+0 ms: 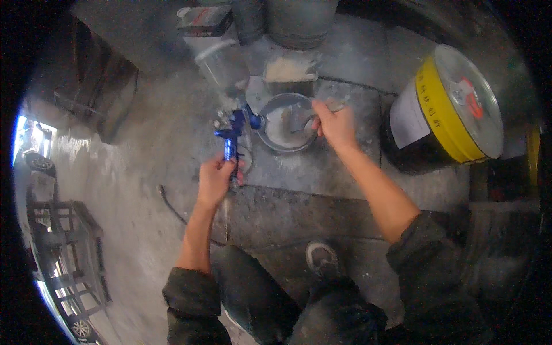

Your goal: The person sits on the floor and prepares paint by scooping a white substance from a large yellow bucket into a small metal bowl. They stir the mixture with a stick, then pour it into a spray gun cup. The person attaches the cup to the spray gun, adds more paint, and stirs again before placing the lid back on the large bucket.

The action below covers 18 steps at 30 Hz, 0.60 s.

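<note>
My left hand [216,177] is wrapped round the handle of a blue spray gun [231,141]. A translucent cup [220,64] is fixed on the gun's upper side, and the gun's front end reaches the rim of a round grey basin [265,135]. Pale, whitish liquid [280,133] lies in the basin. Over the basin's right rim, my right hand [334,125] is closed round a tool that looks like a paintbrush [300,118]. Its dark, flat end is inside the basin; blur and my fingers hide most of its handle.
A big drum [454,109] with a yellow band stands at the right. Behind the basin are a tub of pale material [291,70], a rectangular can [204,22] and grey buckets [302,23]. A hose [172,208] lies on the floor; a metal frame [69,247] stands far left.
</note>
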Motion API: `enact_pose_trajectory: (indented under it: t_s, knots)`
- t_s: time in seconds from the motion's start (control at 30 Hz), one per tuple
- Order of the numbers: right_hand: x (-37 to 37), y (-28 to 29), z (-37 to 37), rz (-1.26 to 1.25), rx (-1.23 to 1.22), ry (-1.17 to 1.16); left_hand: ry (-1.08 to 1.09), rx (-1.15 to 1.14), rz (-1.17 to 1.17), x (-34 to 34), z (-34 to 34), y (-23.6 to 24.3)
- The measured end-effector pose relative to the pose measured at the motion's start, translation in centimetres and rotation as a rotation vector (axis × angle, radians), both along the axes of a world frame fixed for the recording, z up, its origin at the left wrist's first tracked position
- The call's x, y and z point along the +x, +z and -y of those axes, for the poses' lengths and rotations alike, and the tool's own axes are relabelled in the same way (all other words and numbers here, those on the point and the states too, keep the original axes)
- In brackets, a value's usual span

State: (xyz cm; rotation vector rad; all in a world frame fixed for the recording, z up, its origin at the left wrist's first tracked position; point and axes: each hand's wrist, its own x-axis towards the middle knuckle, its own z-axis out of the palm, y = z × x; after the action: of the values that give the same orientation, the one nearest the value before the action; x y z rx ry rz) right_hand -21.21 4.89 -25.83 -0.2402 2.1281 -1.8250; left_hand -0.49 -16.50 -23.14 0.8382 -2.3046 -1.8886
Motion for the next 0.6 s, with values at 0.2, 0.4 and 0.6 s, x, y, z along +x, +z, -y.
enact_pose_trajectory:
  t_s: [0.2,0.4,0.6]
  knots:
    - [-0.5,1.0,-4.0,-0.658,0.643,0.564,0.047,-0.094,-0.039,0.6,2.5,1.9]
    - [2.1,13.9,-11.5,-0.816,0.463,0.255,0.063,-0.245,-0.022,9.5,4.2,-1.0]
    - [-14.1,18.5,-28.1,-1.080,0.841,-0.152,0.016,-0.400,0.024,14.8,0.2,-3.2]
